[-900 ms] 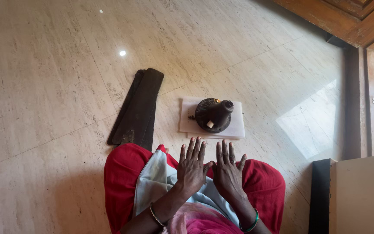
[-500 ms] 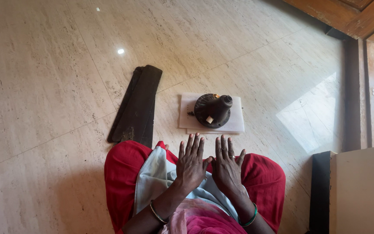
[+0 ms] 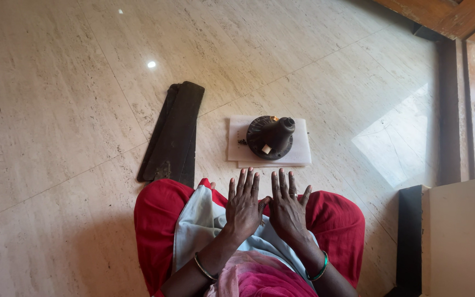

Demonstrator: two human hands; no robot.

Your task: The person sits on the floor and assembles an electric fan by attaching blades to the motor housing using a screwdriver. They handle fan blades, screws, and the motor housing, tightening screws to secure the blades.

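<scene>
On the marble floor (image 3: 56, 110), at the left, lies a dark board (image 3: 174, 132), flat, its near end just beside the person's red-clad knee. A shift of that knee could knock it and send it sliding on the smooth stone.

Next comes the left hand (image 3: 244, 204), open, fingers spread, palm down, hovering over the lap and holding nothing. Its thumb seems to touch the right hand (image 3: 288, 208), which is just as open and empty, a ring on one finger. Both sets of fingertips point toward the lamp (image 3: 271, 137), a dark, round metal piece with a raised neck, standing on a white cloth (image 3: 301, 151) just ahead of the hands but apart from them.

A small glint at the lamp's far rim may be a flame; I cannot tell. If it is, loose sleeves or the pale drape on the lap could brush it during a reach. The cloth could also slide on the polished floor and tip the lamp.
</scene>
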